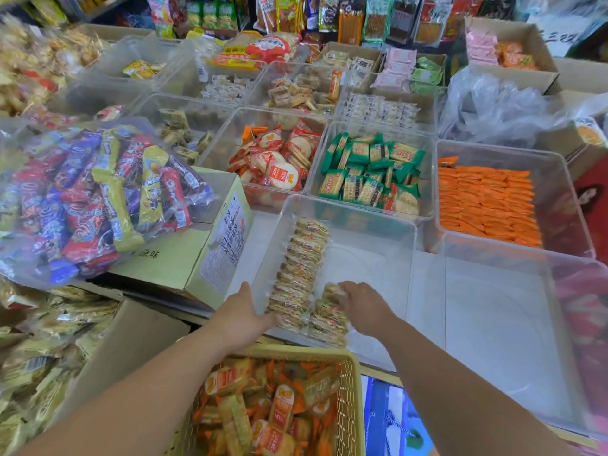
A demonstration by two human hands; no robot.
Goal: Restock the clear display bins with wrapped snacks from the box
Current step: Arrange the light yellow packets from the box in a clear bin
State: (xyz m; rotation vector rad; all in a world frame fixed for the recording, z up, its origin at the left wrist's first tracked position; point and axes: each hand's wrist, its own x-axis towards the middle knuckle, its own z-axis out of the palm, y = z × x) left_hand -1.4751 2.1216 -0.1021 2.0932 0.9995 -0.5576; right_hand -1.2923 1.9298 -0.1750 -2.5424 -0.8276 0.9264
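Our right hand (360,307) is down inside the clear bin (348,210), its fingers (343,286) curled over the top of a short row of wrapped snacks (329,319) at the near end. Our left hand (241,315) lies against the bin's outer left wall, thumb raised, fingers stretched flat and holding nothing. A longer row (304,268) of the same packs stands on edge along the left wall inside.

The risk, we judge, lies in those standing packs. They lean on one another, so releasing the short row carelessly, or brushing the longer row with a wrist, could tip them flat. Pushing hard from the left could also slide the light bin toward the near edge of the worktop (255,245), above the yellow basket (353,383).

Room is good to the right, where most of the bin floor is bare and the empty bin (493,324) sits beside it. On the left, the cardboard box (184,261) and its bag (85,199) crowd our left arm.
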